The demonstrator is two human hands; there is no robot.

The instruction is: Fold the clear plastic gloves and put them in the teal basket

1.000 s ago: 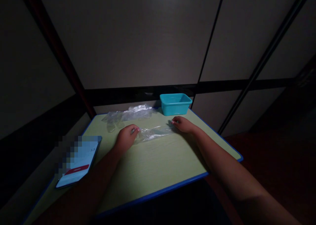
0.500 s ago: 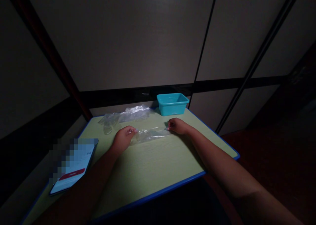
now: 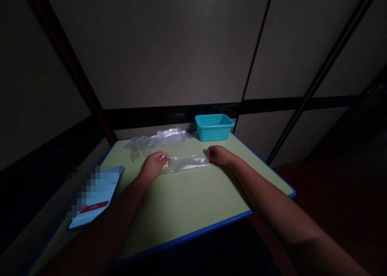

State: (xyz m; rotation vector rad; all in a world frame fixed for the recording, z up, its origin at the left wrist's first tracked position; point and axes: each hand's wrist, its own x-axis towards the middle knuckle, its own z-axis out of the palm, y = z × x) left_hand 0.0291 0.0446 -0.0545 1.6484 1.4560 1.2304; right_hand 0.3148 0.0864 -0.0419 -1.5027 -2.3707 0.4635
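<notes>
A clear plastic bag (image 3: 188, 163), laid out as a long narrow strip, stretches between my two hands over the table. My left hand (image 3: 154, 164) is closed in a pinch on its left end. At the other end, the fingertips of my right hand (image 3: 220, 155) pinch the plastic. Behind my left hand lies more crumpled clear plastic (image 3: 159, 140), spread along the back of the table. A turquoise plastic basin (image 3: 214, 128) stands behind my right hand, apart from it, and I see nothing in it.
The pale green table (image 3: 187, 199) has a blue edge. On its left side, near my left forearm, lies a phone or tablet (image 3: 101, 191) with a lit screen, partly pixelated. A panelled cabinet or wall (image 3: 169, 46) rises right behind the table.
The view has shifted slightly, so everything sits a little further right. Both hands keep hold of the plastic bag, which looks a bit flatter and straighter between them.
</notes>
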